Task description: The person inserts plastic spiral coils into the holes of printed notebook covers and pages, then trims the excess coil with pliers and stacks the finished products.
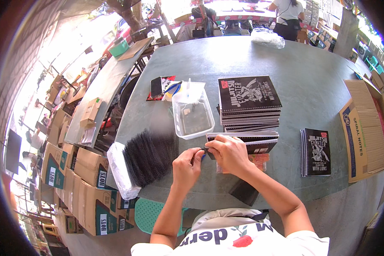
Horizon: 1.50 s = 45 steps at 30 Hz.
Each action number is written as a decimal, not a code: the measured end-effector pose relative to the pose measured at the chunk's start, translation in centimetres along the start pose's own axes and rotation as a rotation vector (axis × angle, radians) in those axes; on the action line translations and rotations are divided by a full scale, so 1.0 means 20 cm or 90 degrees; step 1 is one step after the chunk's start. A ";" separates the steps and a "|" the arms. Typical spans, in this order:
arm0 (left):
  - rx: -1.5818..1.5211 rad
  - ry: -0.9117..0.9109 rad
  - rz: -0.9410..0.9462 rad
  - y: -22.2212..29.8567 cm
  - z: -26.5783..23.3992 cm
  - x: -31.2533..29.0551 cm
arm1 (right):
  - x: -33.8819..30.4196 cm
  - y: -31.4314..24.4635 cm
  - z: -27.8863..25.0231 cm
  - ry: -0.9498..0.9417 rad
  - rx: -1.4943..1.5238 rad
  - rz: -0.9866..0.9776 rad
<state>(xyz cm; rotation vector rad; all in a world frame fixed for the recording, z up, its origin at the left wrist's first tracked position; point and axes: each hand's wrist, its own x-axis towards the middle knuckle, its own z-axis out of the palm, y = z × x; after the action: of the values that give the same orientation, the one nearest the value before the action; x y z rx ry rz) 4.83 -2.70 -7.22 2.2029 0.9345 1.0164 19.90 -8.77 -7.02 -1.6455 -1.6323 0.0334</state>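
My left hand (187, 165) and my right hand (229, 152) meet at the left end of a dark notebook (260, 146), their fingertips pinched together. A small dark piece with a bit of blue shows between them; its kind is mostly hidden by my fingers. This notebook stands on edge in front of a stack of black spiral notebooks (249, 96) with printed covers. Under it lies an orange-red block (260, 158), partly covered. Left of my left hand, a bundle of black plastic binding coils (147, 158) rests on white plastic wrapping (119, 173).
A clear plastic tub (194, 115) holds small bits, with blue-handled tool (173, 89) beside it. More notebooks (315, 152) lie at right by an open carton (356, 136). A black flat object (243, 192) lies near the table edge. Cartons (94, 205) and a green stool (151, 215) stand at left.
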 end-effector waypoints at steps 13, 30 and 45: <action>-0.075 -0.057 0.042 -0.13 0.00 0.03 | -0.02 0.00 0.02 0.025 0.000 -0.083; -0.025 0.002 0.230 -0.18 -0.02 0.04 | 0.01 -0.07 0.03 -0.094 -0.129 -0.041; -0.077 -0.227 0.017 -0.19 -0.16 0.08 | 0.03 -0.06 -0.05 -0.163 -0.078 0.004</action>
<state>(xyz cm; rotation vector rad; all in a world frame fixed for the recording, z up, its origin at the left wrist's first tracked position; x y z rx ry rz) 1.72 1.31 -7.36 2.2018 0.6660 0.6406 19.58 -8.84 -5.47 -1.7985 -1.8523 0.1568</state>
